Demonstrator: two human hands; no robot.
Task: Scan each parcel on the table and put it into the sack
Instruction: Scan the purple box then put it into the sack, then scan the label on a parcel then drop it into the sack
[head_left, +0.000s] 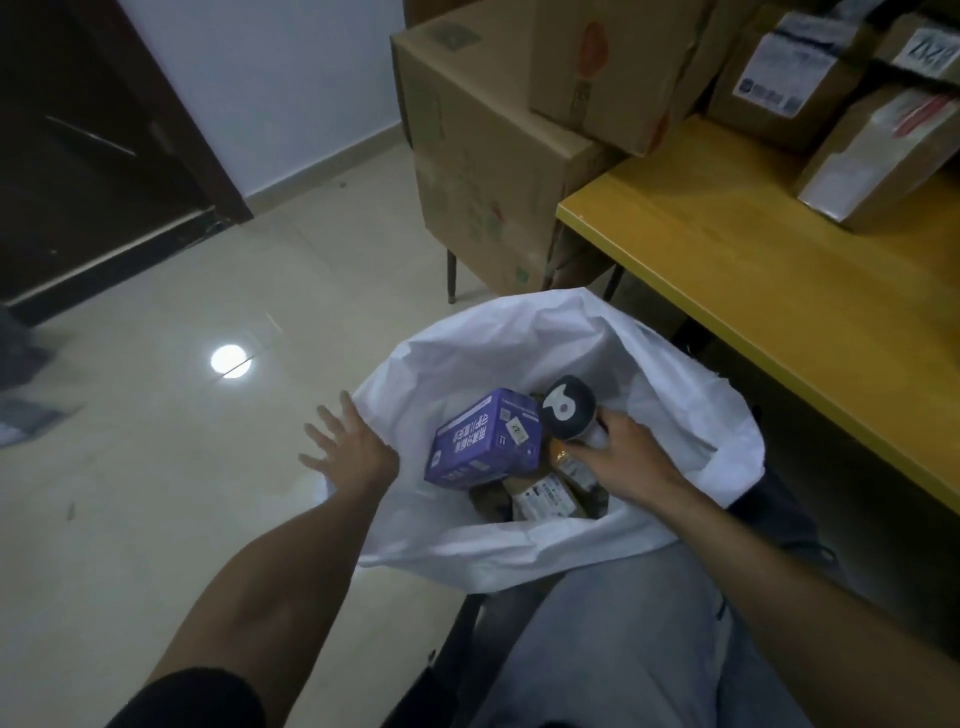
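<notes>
- Left hand (345, 449): fingers (323, 432) spread and straight, holding nothing, positioned at the left rim of the white sack (519, 343). Contact with the rim cannot be confirmed.
- Right hand (631, 457): fingers curled around the handle of the scanner (569, 413), held above the sack opening.
- Purple box (485, 441): inside the sack, tilted, resting on the labelled brown parcels (545, 496) beneath it.
- Sack: open on the floor, beside the yellow counter (753, 270).
- Counter: carries taped cardboard parcels (878, 156) at its far end.
</notes>
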